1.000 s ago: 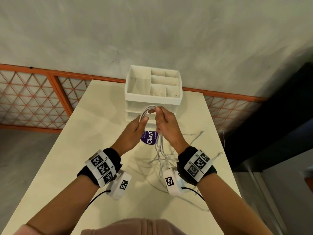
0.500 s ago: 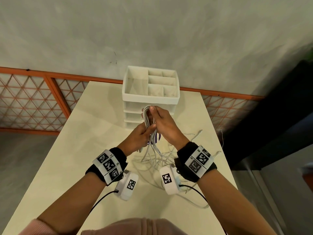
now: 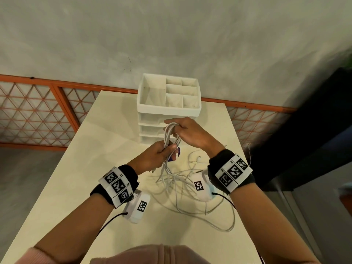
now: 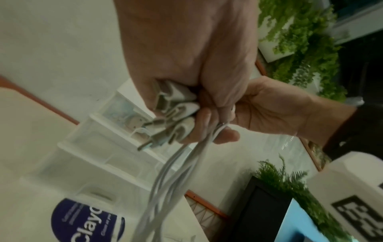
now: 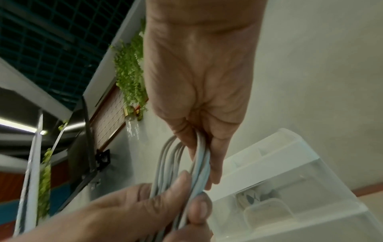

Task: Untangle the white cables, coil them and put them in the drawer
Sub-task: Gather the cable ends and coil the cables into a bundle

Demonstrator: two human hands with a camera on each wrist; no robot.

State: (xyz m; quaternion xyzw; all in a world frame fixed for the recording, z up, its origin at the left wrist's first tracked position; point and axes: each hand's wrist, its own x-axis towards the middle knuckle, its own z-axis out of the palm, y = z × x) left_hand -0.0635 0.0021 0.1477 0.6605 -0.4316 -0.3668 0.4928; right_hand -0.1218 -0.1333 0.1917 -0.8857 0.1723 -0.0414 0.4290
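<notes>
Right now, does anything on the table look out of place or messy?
Yes: loose white cables sprawl tangled across the table below both hands, uncoiled. Nothing looks damaged or spilled.

Black wristbands point(image 3: 230, 172) bearing white square-coded tags, white wrist cameras point(image 3: 136, 207), pink sleeves point(image 3: 36, 256).

A cream table point(image 3: 62, 180) stands with its far edge near the wall. On it, at the far end, stands a white drawer unit point(image 3: 152, 128) with an open divided tray on top, and just in front of this lies a round purple label point(image 3: 176, 155), partly hidden. Loose white cables point(image 3: 192, 199) lie tangled on the near right part of the table.
</notes>
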